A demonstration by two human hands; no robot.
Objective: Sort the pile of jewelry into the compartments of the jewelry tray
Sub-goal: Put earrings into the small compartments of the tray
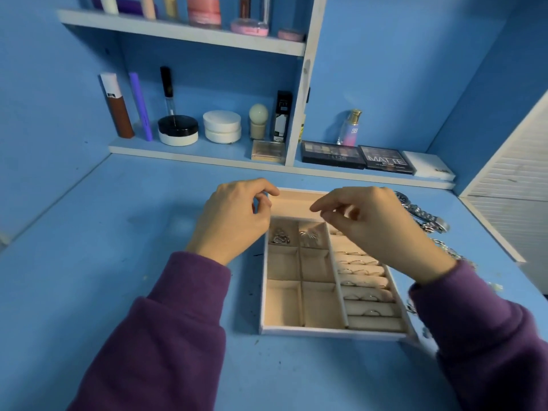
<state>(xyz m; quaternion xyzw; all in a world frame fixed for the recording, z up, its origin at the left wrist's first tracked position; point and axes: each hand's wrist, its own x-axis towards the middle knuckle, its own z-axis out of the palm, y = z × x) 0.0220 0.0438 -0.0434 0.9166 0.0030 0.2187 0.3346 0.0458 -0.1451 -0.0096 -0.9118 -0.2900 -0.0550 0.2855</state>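
Purple sleeves [166,336] enter from the near edge, one on each side. Between them, on the blue table [118,232], sits the beige jewelry tray [326,332]. Its left part has six small square compartments in two columns, and the right part has padded rolls. A long compartment runs across the far end. Several rings [360,272] are slotted into the rolls. The four nearer squares hold nothing I can see. The two farthest squares each hold small silver pieces [280,235], too blurred to identify. The left hand [234,223] hovers over the tray's far left corner, fingers curled in, thumb and forefinger tips close together. The right hand [382,229] is above the far end of the rolls, thumb and forefinger pinched and pointing left. Cannot tell whether either hand has hold of anything; nothing shows between the fingertips. The unsorted jewelry lies on the table just right of the tray, partly hidden by the right arm: a metal watch [421,213] at the far end and silver chains [447,250] nearer. Against the far wall, a white shelf [192,155] carries jars, tubes and bottles, with flat makeup palettes [332,154] to the right.
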